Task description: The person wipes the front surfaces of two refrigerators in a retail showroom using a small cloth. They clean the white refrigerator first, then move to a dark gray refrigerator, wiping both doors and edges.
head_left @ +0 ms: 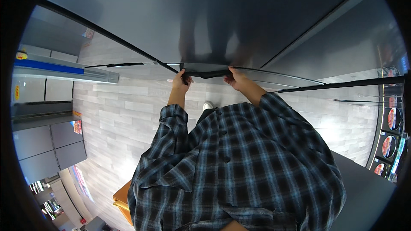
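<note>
A black strip (206, 74), wavy along its lower edge, spans the gap between the person's hands, right by a glossy dark panel (274, 13). The left hand (181, 82) grips one end, the right hand (235, 78) the other. Beneath, I see a white shoe (207, 105) on pale plank flooring (115, 119).
</note>
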{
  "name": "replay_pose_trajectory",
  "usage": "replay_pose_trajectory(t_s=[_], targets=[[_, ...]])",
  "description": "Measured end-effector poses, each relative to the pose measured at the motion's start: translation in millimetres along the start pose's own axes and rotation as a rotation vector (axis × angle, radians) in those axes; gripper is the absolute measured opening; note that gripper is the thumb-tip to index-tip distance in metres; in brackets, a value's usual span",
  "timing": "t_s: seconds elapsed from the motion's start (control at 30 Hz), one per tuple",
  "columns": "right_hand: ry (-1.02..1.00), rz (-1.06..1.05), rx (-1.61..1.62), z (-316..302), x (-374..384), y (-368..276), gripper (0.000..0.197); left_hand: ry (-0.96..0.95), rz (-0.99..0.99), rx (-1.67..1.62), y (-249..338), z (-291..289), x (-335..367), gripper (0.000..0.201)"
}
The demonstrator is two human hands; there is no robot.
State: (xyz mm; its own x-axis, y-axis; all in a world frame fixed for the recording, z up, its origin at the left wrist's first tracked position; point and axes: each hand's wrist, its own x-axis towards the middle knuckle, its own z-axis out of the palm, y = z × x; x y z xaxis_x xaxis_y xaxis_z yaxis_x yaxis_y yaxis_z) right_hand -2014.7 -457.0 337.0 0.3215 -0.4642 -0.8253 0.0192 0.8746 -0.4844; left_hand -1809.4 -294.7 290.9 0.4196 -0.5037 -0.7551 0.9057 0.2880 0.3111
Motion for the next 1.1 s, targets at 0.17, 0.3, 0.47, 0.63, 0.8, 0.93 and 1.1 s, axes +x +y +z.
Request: replay_pose_trajectory(t_s=[0.17, 0.3, 0.47, 0.63, 0.8, 0.93, 1.1], targets=[[-0.009, 0.021, 0.074, 51.5, 3.8, 30.4, 0.026, -0.062, 0.063, -0.179, 36.6, -22.7, -1.8, 0.015], [-0.007, 0.044, 0.147, 80.2, 5.3, 51.3, 0.027, -0.121, 0.042, -0.316, 44.5, -35.9, -9.1, 0.017], [-0.013, 0.090, 0.213, 100.0, 12.1, 66.9, 0.026, -0.125, -0.006, -0.376, 41.3, -43.9, -1.2, 0.024], [-0.059, 0.067, 0.292, 105.7, 10.8, 81.0, 0.021, -0.117, 0.050, -0.204, 51.3, -51.8, 9.2, 0.031], [-0.129, 0.001, 0.331, 93.7, 13.4, 88.8, 0.018, -0.058, 0.128, -0.052, 56.2, -35.0, 4.9, 0.039], [-0.116, -0.011, 0.352, 84.1, 4.2, 79.0, 0.018, 0.052, 0.171, 0.038, 41.8, -28.7, 13.1, 0.030], [-0.041, 0.009, 0.489, 34.2, 2.1, 55.3, 0.021, 0.003, 0.145, 0.104, -9.7, -6.8, 7.3, 0.024]])
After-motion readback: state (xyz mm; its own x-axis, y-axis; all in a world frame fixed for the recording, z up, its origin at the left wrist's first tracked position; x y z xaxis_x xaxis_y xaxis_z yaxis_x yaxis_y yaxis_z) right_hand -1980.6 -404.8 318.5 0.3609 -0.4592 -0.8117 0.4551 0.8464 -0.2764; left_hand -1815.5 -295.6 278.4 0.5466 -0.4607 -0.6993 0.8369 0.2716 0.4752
